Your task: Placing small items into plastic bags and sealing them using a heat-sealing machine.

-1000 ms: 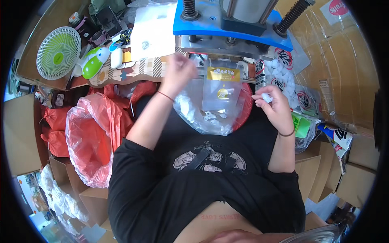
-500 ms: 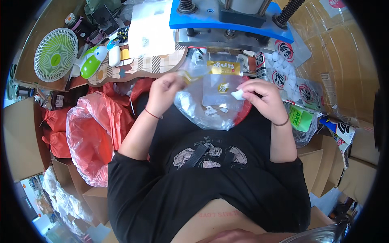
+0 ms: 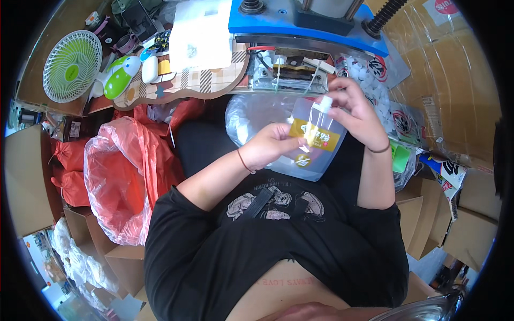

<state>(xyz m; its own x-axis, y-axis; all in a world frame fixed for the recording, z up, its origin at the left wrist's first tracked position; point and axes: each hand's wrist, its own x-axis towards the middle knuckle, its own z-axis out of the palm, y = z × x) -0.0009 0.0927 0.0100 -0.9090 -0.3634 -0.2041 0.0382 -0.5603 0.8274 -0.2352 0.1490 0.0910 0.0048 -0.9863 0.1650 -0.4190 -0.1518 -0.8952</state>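
A clear spout pouch (image 3: 316, 165) with a gold band tilts in front of me, over my lap. My left hand (image 3: 266, 146) pinches its left side, thumb on the front. At the top corner of the pouch sits a white cap (image 3: 326, 100) on the spout. The thumb and fingers of my right hand (image 3: 361, 116) close around this cap. Behind the pouch, a clear plastic bag (image 3: 245, 115) lies open at my lap; the pouch and my hands hide part of what is inside.
A press with a blue plate (image 3: 300, 24) stands ahead. Loose white caps (image 3: 369, 80) lie to its right. At left are a red-lined bin (image 3: 96, 176), a green-and-white fan (image 3: 73, 67) and a checked board (image 3: 198, 80). A green box (image 3: 400, 156) is at right.
My left hand has moved right and down with the pouch. My right hand has brought the white cap onto the spout. Another pouch, seen lying ahead earlier, no longer shows there.
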